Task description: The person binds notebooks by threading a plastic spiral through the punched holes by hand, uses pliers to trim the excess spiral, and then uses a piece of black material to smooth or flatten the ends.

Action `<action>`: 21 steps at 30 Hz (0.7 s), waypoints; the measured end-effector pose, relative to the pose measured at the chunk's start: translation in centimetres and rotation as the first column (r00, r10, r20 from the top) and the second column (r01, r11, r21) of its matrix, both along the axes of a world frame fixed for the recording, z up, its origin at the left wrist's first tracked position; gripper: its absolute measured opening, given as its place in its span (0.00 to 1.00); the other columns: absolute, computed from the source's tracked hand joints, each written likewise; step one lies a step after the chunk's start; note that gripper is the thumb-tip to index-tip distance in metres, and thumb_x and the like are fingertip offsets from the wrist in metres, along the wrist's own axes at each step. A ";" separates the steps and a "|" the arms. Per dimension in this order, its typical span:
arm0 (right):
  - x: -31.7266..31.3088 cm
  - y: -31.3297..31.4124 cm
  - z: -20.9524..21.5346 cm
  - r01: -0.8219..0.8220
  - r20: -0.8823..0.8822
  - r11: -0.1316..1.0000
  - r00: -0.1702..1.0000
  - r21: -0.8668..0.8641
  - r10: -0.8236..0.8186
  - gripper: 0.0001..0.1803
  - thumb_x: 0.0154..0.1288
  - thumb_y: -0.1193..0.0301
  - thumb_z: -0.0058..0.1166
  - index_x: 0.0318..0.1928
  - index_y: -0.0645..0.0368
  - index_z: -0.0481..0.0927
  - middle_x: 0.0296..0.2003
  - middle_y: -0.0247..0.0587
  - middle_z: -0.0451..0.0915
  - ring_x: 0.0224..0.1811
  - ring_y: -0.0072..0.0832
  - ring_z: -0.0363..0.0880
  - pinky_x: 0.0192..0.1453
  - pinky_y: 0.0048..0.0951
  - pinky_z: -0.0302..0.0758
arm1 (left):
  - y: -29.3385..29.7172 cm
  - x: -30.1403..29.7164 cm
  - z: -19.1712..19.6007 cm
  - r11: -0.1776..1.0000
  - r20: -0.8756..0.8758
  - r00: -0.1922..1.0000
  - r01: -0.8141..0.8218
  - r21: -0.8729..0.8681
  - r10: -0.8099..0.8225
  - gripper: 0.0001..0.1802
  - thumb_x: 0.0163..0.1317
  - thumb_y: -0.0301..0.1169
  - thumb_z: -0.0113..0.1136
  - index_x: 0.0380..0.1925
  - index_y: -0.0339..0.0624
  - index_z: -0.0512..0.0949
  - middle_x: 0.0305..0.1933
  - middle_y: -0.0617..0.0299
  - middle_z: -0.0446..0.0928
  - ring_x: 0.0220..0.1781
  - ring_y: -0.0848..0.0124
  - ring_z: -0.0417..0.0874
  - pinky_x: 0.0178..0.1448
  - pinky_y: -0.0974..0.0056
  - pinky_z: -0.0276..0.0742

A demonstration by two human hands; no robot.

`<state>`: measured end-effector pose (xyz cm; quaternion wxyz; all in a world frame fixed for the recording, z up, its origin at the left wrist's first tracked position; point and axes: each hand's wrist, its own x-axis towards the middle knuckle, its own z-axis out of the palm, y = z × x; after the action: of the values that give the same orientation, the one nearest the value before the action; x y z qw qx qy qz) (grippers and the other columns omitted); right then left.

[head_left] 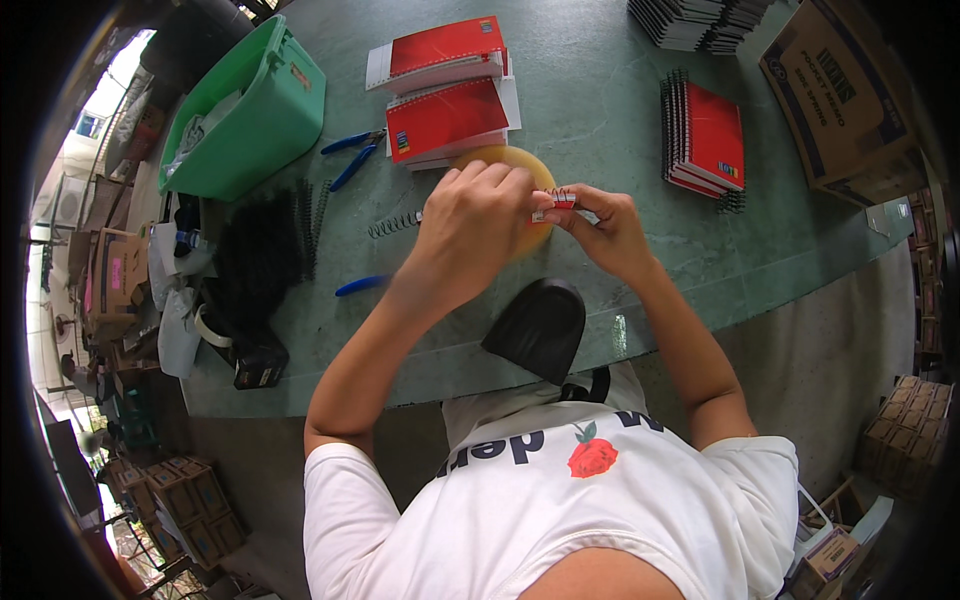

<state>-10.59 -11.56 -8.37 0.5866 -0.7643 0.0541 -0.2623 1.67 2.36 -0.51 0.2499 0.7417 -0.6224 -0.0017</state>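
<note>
Between my hands is a small red notebook (pixel 562 201) with a dark wire coil along its edge, mostly hidden by my fingers. My right hand (pixel 612 232) pinches it between thumb and fingers. My left hand (pixel 478 222) is closed at its other side, knuckles up, the fingertips meeting by the coil. A round yellow disc (pixel 515 157) lies beneath both hands. A loose dark spiral coil (pixel 392 226) sticks out left of my left hand. Under my left forearm shows a blue tool handle (pixel 360 286). Pliers with blue handles (pixel 352 152) lie farther off to the left.
Two stacks of red-covered pads (pixel 447 120) lie ahead, coil-bound red notebooks (pixel 712 135) to the right beside a cardboard box (pixel 840 100). At left stand a green bin (pixel 255 120) and a heap of black coils (pixel 265 235). A rounded black object (pixel 540 325) lies at the table's near edge.
</note>
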 end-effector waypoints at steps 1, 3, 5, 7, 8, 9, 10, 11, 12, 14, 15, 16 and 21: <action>0.0 0.0 0.2 0.019 -0.002 0.998 1.000 -0.067 -0.019 0.11 0.59 0.77 0.56 0.43 0.64 0.79 0.32 0.41 0.83 0.37 0.18 0.81 0.40 0.24 0.76 | -0.2 -0.1 0.1 0.999 0.003 1.000 -0.007 -0.052 0.007 0.14 0.58 0.38 0.59 0.36 0.39 0.76 0.36 0.54 0.77 0.40 0.56 0.77 0.46 0.54 0.70; 0.0 -0.1 0.3 0.046 -0.018 0.994 0.999 -0.102 -0.048 0.10 0.59 0.77 0.56 0.42 0.65 0.79 0.29 0.43 0.82 0.33 0.17 0.80 0.37 0.24 0.75 | -0.9 -0.7 0.2 0.987 0.007 1.000 -0.019 -0.157 0.020 0.15 0.57 0.39 0.59 0.37 0.38 0.76 0.35 0.53 0.77 0.40 0.56 0.77 0.46 0.55 0.71; -0.1 -0.1 0.4 0.064 -0.045 0.989 0.996 -0.133 -0.071 0.09 0.58 0.77 0.55 0.40 0.65 0.79 0.28 0.45 0.81 0.31 0.16 0.79 0.34 0.25 0.74 | -1.3 -0.7 -0.2 0.978 0.018 0.999 0.041 -0.206 -0.038 0.14 0.56 0.36 0.61 0.36 0.37 0.77 0.34 0.52 0.77 0.40 0.55 0.77 0.46 0.56 0.72; -0.2 -0.2 0.5 0.073 -0.083 0.984 0.993 -0.162 -0.088 0.08 0.58 0.77 0.54 0.39 0.65 0.79 0.28 0.46 0.81 0.29 0.16 0.78 0.32 0.25 0.73 | -1.6 -0.6 -0.7 0.971 0.015 0.996 0.094 -0.221 -0.093 0.13 0.55 0.34 0.61 0.35 0.35 0.77 0.33 0.51 0.77 0.40 0.55 0.77 0.45 0.57 0.73; -0.2 -0.3 0.3 0.074 -0.082 0.983 0.993 -0.166 -0.088 0.08 0.58 0.76 0.55 0.39 0.65 0.79 0.27 0.47 0.81 0.28 0.16 0.77 0.32 0.25 0.73 | -1.8 -0.6 -0.9 0.970 0.004 0.993 0.117 -0.212 -0.118 0.12 0.54 0.32 0.61 0.35 0.35 0.77 0.33 0.51 0.77 0.40 0.55 0.77 0.45 0.57 0.73; -0.1 -0.4 0.0 0.073 -0.081 0.983 0.993 -0.170 -0.088 0.08 0.58 0.76 0.55 0.39 0.65 0.79 0.27 0.47 0.80 0.27 0.16 0.76 0.31 0.25 0.73 | -2.0 -0.6 -1.1 0.969 -0.007 0.990 0.139 -0.204 -0.143 0.12 0.53 0.30 0.61 0.35 0.34 0.77 0.33 0.51 0.77 0.40 0.55 0.77 0.45 0.57 0.73; -0.1 -0.5 -0.3 0.072 -0.079 0.982 0.993 -0.174 -0.087 0.08 0.58 0.76 0.55 0.39 0.65 0.78 0.26 0.47 0.80 0.26 0.16 0.75 0.31 0.25 0.72 | -2.0 -0.8 -1.0 0.969 -0.019 0.989 0.141 -0.204 -0.148 0.11 0.53 0.29 0.61 0.35 0.34 0.77 0.33 0.51 0.77 0.39 0.55 0.77 0.44 0.57 0.73; -0.2 -0.4 -0.4 0.076 -0.069 0.982 0.994 -0.171 -0.089 0.09 0.58 0.76 0.55 0.39 0.66 0.78 0.25 0.47 0.79 0.25 0.16 0.74 0.30 0.25 0.72 | -2.1 -1.0 -1.0 0.968 -0.034 0.987 0.145 -0.204 -0.155 0.11 0.53 0.28 0.60 0.35 0.33 0.77 0.33 0.51 0.77 0.39 0.55 0.77 0.44 0.57 0.74; -0.3 -0.4 -0.5 0.079 -0.059 0.983 0.994 -0.167 -0.090 0.09 0.58 0.76 0.55 0.40 0.66 0.78 0.24 0.46 0.79 0.24 0.16 0.73 0.30 0.25 0.72 | -2.1 -1.1 -0.9 0.968 -0.048 0.986 0.148 -0.203 -0.160 0.10 0.52 0.27 0.60 0.35 0.33 0.77 0.33 0.51 0.77 0.39 0.55 0.77 0.44 0.57 0.74; -0.2 -0.2 -0.7 0.084 -0.004 0.988 0.996 -0.129 -0.086 0.10 0.59 0.76 0.54 0.41 0.66 0.78 0.23 0.46 0.77 0.23 0.17 0.71 0.29 0.25 0.71 | -1.8 -1.1 -0.4 0.963 -0.103 0.978 0.155 -0.219 -0.181 0.10 0.52 0.26 0.59 0.34 0.33 0.77 0.32 0.50 0.77 0.38 0.55 0.77 0.43 0.56 0.74; 0.0 0.0 -0.8 0.085 0.042 0.992 0.996 -0.094 -0.082 0.10 0.59 0.76 0.54 0.41 0.65 0.78 0.22 0.46 0.77 0.22 0.17 0.69 0.28 0.25 0.70 | -1.7 -1.1 -0.3 0.961 -0.130 0.973 0.159 -0.227 -0.191 0.09 0.51 0.25 0.59 0.33 0.32 0.76 0.32 0.50 0.77 0.38 0.55 0.77 0.43 0.56 0.74; 0.1 0.2 -0.8 0.085 0.087 0.995 0.993 -0.059 -0.080 0.10 0.59 0.76 0.55 0.42 0.65 0.78 0.22 0.46 0.76 0.22 0.17 0.68 0.28 0.25 0.70 | -1.7 -1.1 -0.4 0.963 -0.124 0.974 0.161 -0.215 -0.190 0.09 0.51 0.25 0.59 0.33 0.32 0.76 0.32 0.50 0.77 0.38 0.55 0.77 0.42 0.56 0.74; -0.4 0.1 0.1 0.087 -0.062 0.988 0.993 -0.129 -0.096 0.11 0.59 0.75 0.55 0.43 0.63 0.79 0.25 0.47 0.78 0.24 0.20 0.74 0.29 0.28 0.71 | -1.9 -1.0 -1.0 0.953 -0.139 0.966 0.182 -0.243 -0.220 0.09 0.50 0.23 0.59 0.32 0.33 0.76 0.31 0.51 0.76 0.36 0.55 0.77 0.41 0.56 0.73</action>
<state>-10.96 -11.48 -8.31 0.5221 -0.8051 0.0924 -0.2658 0.68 0.44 -1.47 0.3825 0.6380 -0.6681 -0.0168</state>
